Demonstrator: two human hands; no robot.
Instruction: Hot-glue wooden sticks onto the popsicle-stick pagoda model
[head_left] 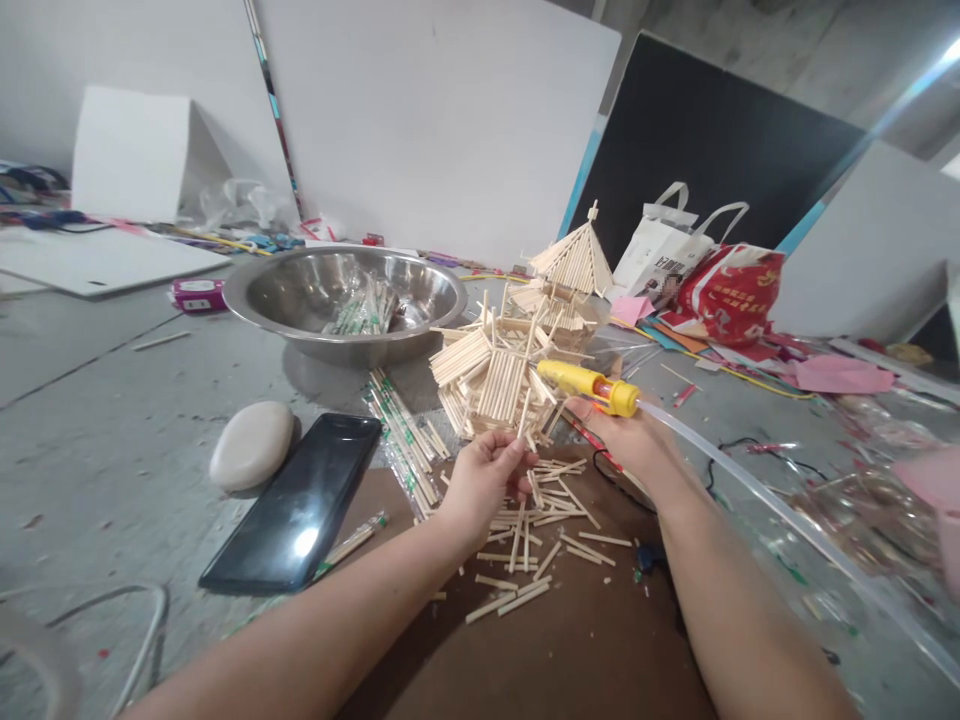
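Stick model [504,385] sits at the brown board's [577,660] far edge; looks like glue-up. Left hand [487,480] pinches a thin stick [523,414] near the model's front, contact unclear. Right hand [624,432] grips the yellow glue gun [571,378], aimed at the model. Next bond likely calls for steadiness. Gun tip hard to make out; right fingers mostly hidden.
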